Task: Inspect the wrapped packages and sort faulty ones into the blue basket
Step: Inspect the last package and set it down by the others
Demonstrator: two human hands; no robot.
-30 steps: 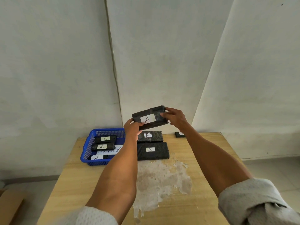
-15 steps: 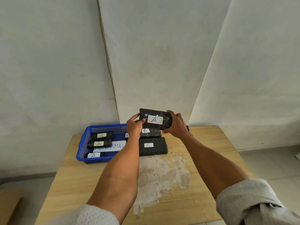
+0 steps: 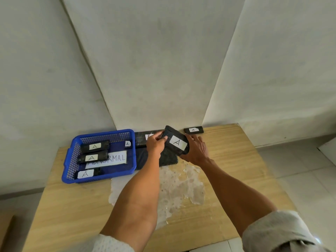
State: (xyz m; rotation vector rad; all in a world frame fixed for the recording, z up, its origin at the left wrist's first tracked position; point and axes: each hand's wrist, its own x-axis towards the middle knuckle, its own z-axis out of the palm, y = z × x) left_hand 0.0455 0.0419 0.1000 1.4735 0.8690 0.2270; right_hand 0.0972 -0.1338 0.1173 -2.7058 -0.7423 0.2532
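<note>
Head view, clock laid on the tabletop with 6 at the wearer's edge. Nearest, two bare forearms reach out from rolled sleeves over the wooden table (image 3: 72, 206), crossing a pale peeled patch (image 3: 178, 186) near its centre. At about 10 o'clock sits the blue basket (image 3: 101, 176), holding three dark labelled packages and a paper sheet (image 3: 112, 159) lettered ABNORMAL. Past the patch, toward 12, the held package (image 3: 175, 142) is raised off the table and tilted, its white "A" label facing the camera. The left hand (image 3: 154, 145) pinches its upper-left corner with curled fingers. The right hand (image 3: 196, 151) props the lower-right edge with its fingers straight and spread; the thumb is hidden. Beneath lie two flat packages (image 3: 169, 159), and a lone package (image 3: 193, 130) rests at 1 o'clock against the wall. Step in hand reads as inspection, verdict not yet given. To do it well: keep the pinch on the corner, clear of label and seams; let the right palm carry the weight and turn the package slowly so that every face and edge of the wrap shows; look for tears, loose film or a lifted label. If faulty, swing toward 10 o'clock, clear the basket rim and lay it flat.
</note>
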